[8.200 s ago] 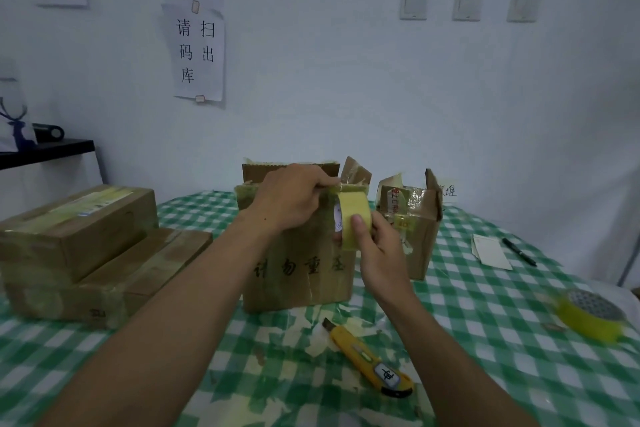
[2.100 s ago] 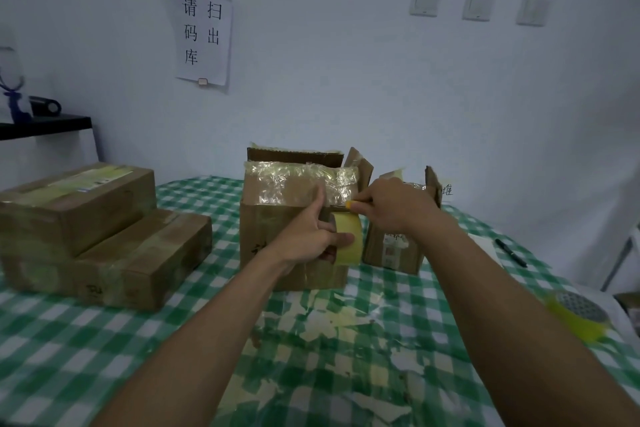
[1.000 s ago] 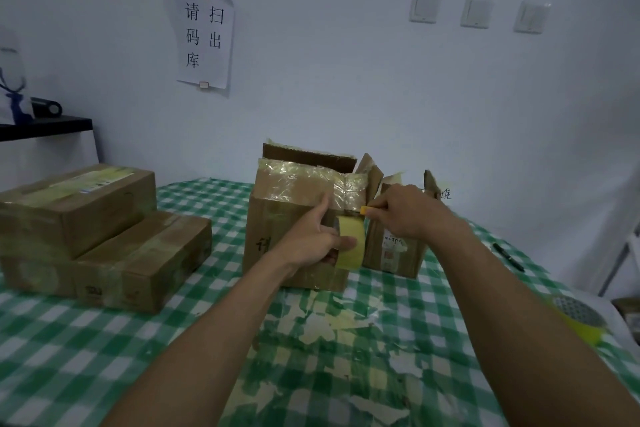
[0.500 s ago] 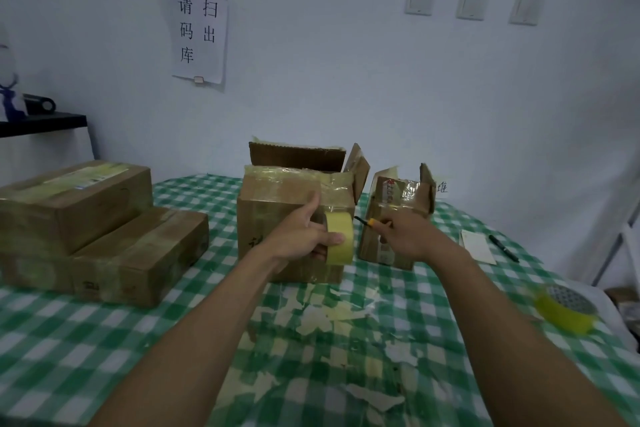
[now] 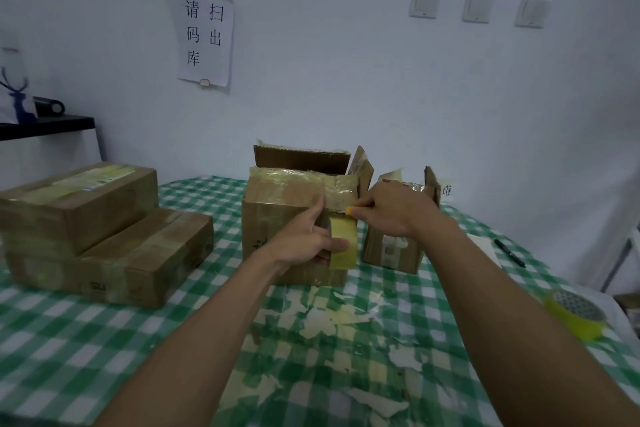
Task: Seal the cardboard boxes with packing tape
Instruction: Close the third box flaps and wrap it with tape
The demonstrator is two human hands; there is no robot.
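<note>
A tall cardboard box (image 5: 277, 204) stands mid-table with shiny tape across its top and a rear flap upright. My left hand (image 5: 301, 243) grips a yellow packing tape roll (image 5: 343, 246) against the box's front right corner. A strip of tape runs from the roll up to the box's top edge. My right hand (image 5: 391, 208) holds a yellow utility knife (image 5: 349, 210). Only the knife's tip shows, right at the strip just above the roll.
A smaller open box (image 5: 391, 253) stands behind my right hand. Two sealed boxes (image 5: 79, 204) (image 5: 138, 253) are stacked at the left. A second tape roll (image 5: 575, 312), a pen (image 5: 509, 253) and a paper slip (image 5: 485, 246) lie right. Tape scraps litter the checked tablecloth (image 5: 104, 340).
The knife, lying on the table at first, is now in my right hand, which rose from beside the roll to the strip near the box's top edge. My left hand still holds the roll.
</note>
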